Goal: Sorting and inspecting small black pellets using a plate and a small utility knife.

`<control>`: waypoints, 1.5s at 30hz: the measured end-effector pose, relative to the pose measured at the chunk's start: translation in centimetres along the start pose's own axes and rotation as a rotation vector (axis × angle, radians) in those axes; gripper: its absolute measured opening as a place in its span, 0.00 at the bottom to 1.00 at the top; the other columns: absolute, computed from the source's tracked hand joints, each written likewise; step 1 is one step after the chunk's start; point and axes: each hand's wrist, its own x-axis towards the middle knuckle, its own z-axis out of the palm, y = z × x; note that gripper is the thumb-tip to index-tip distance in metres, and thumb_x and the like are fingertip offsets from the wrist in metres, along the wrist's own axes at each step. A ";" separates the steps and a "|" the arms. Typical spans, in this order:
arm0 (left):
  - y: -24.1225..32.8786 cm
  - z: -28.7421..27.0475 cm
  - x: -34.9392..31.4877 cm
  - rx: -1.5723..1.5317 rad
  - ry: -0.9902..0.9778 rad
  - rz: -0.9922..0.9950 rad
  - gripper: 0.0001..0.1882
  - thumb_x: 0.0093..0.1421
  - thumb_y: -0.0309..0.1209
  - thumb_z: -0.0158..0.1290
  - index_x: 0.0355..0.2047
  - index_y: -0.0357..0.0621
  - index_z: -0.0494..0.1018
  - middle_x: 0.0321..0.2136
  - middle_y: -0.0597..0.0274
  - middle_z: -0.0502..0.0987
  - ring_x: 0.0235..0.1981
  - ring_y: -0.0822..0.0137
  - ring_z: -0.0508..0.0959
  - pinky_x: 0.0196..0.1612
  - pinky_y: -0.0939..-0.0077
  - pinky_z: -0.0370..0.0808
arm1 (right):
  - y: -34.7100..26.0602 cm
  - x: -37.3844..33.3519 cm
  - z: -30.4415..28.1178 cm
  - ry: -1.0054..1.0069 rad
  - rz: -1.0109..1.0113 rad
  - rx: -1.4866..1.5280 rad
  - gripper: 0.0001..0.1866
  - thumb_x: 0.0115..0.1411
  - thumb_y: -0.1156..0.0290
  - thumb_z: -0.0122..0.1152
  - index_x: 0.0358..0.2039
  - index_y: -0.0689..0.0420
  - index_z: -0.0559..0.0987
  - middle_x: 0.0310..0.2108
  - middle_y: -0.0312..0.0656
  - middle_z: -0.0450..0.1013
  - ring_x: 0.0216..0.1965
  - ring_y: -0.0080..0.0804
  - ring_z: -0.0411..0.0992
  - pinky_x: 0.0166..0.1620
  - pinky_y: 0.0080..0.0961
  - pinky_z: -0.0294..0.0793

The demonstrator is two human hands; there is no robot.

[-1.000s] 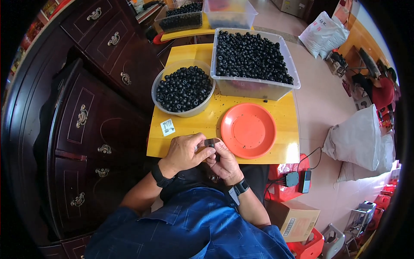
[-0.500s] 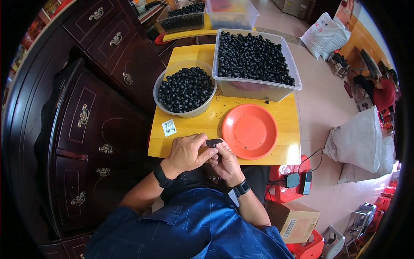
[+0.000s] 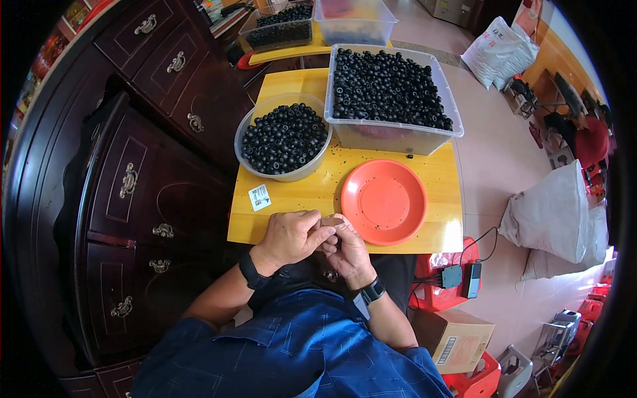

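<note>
Your left hand (image 3: 292, 237) and right hand (image 3: 346, 249) have closed tighter together; the small black piece seen earlier between your fingertips is now hidden, so the pinch can't be confirmed. The orange plate (image 3: 383, 201) lies just beyond your fingers.

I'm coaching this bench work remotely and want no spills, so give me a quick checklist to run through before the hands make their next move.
1. Both hands meet over the near edge of the yellow table: ok, left hand and right hand press together there.
2. Piece held between the fingers: cannot tell, the fingers hide it.
3. Orange plate free to take a piece: ok, it lies beside the right hand with nothing on it.
4. Round bowl of black pieces upright and on the table: ok.
5. Clear bin of black pieces stable: ok, though piled to its rim.
6. Small white tag out of the way: ok, apart from both hands.
</note>
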 end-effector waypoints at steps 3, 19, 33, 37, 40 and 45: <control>-0.3 -0.3 -0.1 -0.079 0.002 -0.017 0.18 0.60 0.45 0.59 0.24 0.43 0.71 0.18 0.56 0.75 0.21 0.53 0.78 0.24 0.61 0.72 | 0.1 -0.3 0.6 0.068 0.012 0.017 0.05 0.69 0.68 0.54 0.39 0.54 0.73 0.31 0.32 0.70 0.26 0.15 0.63 0.26 0.13 0.64; -0.7 0.0 0.6 -0.548 -0.082 -0.228 0.08 0.60 0.29 0.60 0.36 0.38 0.76 0.19 0.66 0.75 0.19 0.77 0.71 0.26 0.77 0.69 | -0.3 0.0 0.4 0.040 0.034 -0.054 0.07 0.69 0.65 0.55 0.36 0.52 0.72 0.30 0.31 0.70 0.24 0.15 0.62 0.26 0.13 0.62; -0.6 0.0 0.4 -0.607 -0.119 -0.269 0.07 0.63 0.30 0.59 0.38 0.39 0.77 0.25 0.72 0.77 0.27 0.81 0.74 0.33 0.83 0.71 | -0.9 0.2 0.3 0.030 0.064 -0.068 0.08 0.69 0.63 0.56 0.37 0.52 0.73 0.31 0.31 0.70 0.25 0.16 0.62 0.27 0.13 0.64; -0.9 -1.1 1.4 -0.443 -0.103 -0.190 0.11 0.60 0.30 0.61 0.39 0.38 0.76 0.22 0.74 0.73 0.24 0.81 0.71 0.31 0.82 0.70 | -0.6 0.2 0.6 0.055 0.078 -0.061 0.09 0.69 0.61 0.55 0.38 0.53 0.73 0.31 0.32 0.71 0.26 0.16 0.63 0.27 0.14 0.64; -2.4 -3.3 3.3 -0.347 0.127 -0.199 0.14 0.59 0.28 0.60 0.44 0.37 0.74 0.23 0.67 0.76 0.27 0.81 0.73 0.32 0.81 0.73 | -0.7 0.4 0.4 0.039 0.123 -0.008 0.10 0.70 0.60 0.54 0.40 0.53 0.74 0.35 0.33 0.74 0.28 0.18 0.66 0.30 0.14 0.66; -3.8 -7.1 5.5 -0.144 0.537 -0.164 0.17 0.59 0.26 0.60 0.48 0.38 0.74 0.25 0.63 0.77 0.26 0.76 0.77 0.32 0.78 0.75 | -0.5 0.7 0.7 0.105 0.137 0.099 0.14 0.69 0.62 0.54 0.46 0.58 0.75 0.49 0.46 0.76 0.46 0.35 0.75 0.48 0.29 0.78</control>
